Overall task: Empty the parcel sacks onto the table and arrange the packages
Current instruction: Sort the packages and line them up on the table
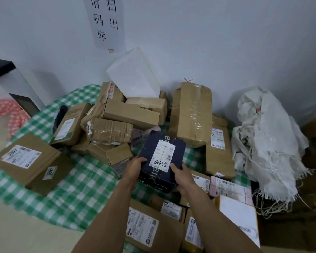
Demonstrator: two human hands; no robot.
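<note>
With my left hand [135, 166] and right hand [181, 173] gripping the dark box [161, 157] marked 4458, I'd set it label-up on bare checked cloth [84, 179].

wall sheet [105, 22]: 请扫码出库 | dark blue box [161, 159], white label: handwritten 4458 | brown carton [24, 159], far left, white label: 2097 | remaining parcel labels: print too small or blurred to read

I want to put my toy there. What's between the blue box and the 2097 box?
Head view: a small brown box sits by the blue box, then only green checked cloth.
</note>
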